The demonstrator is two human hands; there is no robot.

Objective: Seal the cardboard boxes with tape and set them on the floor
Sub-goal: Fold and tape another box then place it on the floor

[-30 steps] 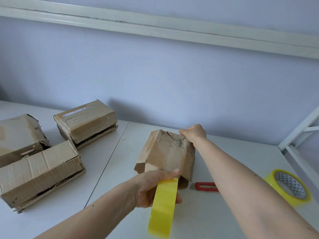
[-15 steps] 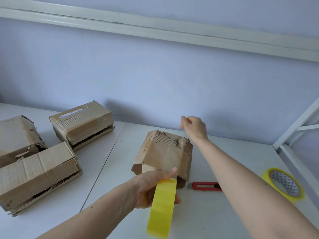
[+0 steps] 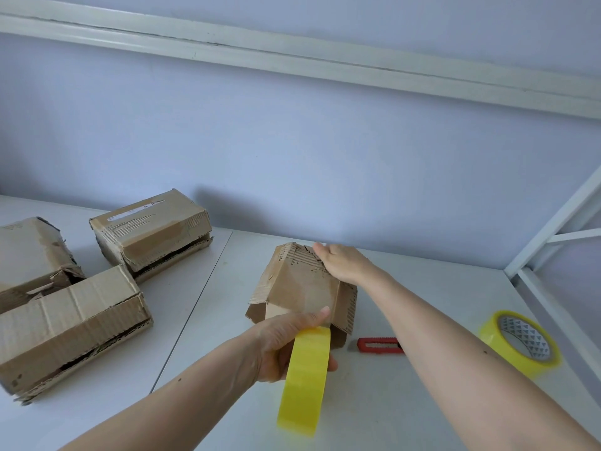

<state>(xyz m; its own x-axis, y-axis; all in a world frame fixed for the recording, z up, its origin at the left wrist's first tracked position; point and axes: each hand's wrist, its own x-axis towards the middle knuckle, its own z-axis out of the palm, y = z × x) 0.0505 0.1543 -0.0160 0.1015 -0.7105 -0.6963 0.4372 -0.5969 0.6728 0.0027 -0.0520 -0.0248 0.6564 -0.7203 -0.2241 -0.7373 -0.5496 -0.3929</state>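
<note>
The small box stands on the white table near the middle, well worn, its side flaps splayed outward at the near end. The left hand grips a yellow tape roll held on edge just in front of the box, thumb over the top of the roll, fingers curled round it. The right hand rests on the far top corner of the box; the fingers lie over the far edge out of sight, so I cannot tell whether they press flat or pinch a tape end.

Three more boxes wait at the left: one at the far left edge, one at the back, one nearest. All show gaping seams. None is on the floor, so the task appears to be at an early stage. A red cutter lies just right of the small box, and a second tape roll lies further right.

Judgement on the step in hand, laying a strip along the top:
- Keep the far end anchored firmly by the right hand.
- Draw the roll toward the near side under steady tension, so the strip lies straight.
- Fold the loose flaps in first; tape over splayed flaps will not close the box.
- Soft, crushed cardboard may buckle, so press lightly.
</note>
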